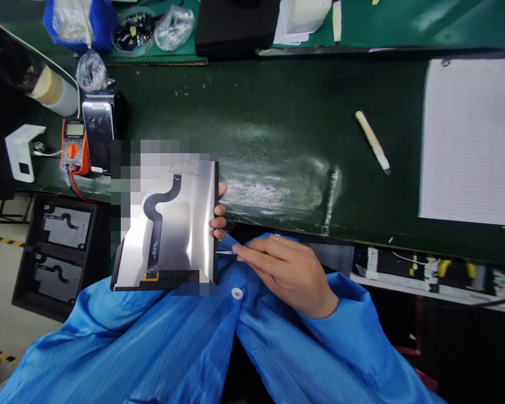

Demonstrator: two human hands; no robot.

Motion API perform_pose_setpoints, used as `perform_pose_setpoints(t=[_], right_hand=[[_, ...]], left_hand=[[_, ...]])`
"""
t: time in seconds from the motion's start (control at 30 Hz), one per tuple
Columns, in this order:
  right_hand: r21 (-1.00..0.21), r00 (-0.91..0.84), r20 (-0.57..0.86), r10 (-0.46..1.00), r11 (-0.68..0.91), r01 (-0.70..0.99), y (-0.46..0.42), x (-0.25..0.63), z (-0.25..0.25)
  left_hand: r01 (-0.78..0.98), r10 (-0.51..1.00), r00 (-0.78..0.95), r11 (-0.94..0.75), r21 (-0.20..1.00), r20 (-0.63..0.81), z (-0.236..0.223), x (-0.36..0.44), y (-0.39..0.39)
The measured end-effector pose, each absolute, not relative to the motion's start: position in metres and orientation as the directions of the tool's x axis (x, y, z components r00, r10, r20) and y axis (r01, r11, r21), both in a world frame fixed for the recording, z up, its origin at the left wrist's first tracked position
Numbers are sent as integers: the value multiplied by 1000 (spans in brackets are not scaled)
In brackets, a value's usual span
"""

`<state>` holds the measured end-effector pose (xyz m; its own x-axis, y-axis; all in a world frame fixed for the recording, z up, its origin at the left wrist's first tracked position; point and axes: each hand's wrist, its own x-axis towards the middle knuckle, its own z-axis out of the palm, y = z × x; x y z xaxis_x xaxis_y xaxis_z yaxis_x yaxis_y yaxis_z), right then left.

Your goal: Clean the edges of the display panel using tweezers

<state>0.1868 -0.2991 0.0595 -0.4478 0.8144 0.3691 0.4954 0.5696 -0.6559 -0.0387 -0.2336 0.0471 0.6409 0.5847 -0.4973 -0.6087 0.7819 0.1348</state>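
Now the left grip (pixel 219 215) pinches a phone display panel (pixel 172 224) by its edge, at 9 o'clock from the right grip (pixel 286 275), which pinches steel tweezers (pixel 226 252), their tip just at that edge.

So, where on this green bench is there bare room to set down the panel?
The widest bare patch of green mat lies between the orange multimeter and the pale stick. A narrower strip runs between the stick and the white lined paper. The left end is crowded around the multimeter, with a plastic bag and a black tray.
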Motion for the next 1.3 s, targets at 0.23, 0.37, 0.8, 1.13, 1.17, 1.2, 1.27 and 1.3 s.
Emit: perform_pose_setpoints(t=[0.23, 0.37, 0.8, 1.13, 1.17, 1.2, 1.27, 1.3], right_hand=[[-644, -517, 337, 787, 593, 483, -297, 191, 56], [-638, -549, 305, 778, 595, 489, -295, 193, 58], [-741, -545, 107, 831, 432, 513, -297, 192, 65], [-720, -554, 103, 826, 446, 532, -295, 190, 65], [-730, -543, 102, 834, 433, 528, -296, 190, 65], [-743, -529, 94, 843, 413, 526, -296, 189, 65], [-768, -508, 58, 860, 364, 528, -296, 189, 65], [-775, -504, 39, 863, 345, 530, -296, 189, 65]], left_hand=[[-576, 551, 756, 817, 41, -352, 36, -45, -229], [-575, 550, 769, 818, 24, -324, 36, -43, -230], [-624, 598, 702, 778, 71, -386, 49, -34, -229], [-612, 605, 666, 777, 144, -436, 64, -30, -229], [-618, 614, 655, 771, 156, -439, 65, -30, -230], [-620, 621, 648, 766, 167, -441, 66, -30, -230], [-612, 624, 645, 767, 190, -442, 68, -29, -231], [-599, 619, 650, 774, 204, -440, 70, -28, -231]])
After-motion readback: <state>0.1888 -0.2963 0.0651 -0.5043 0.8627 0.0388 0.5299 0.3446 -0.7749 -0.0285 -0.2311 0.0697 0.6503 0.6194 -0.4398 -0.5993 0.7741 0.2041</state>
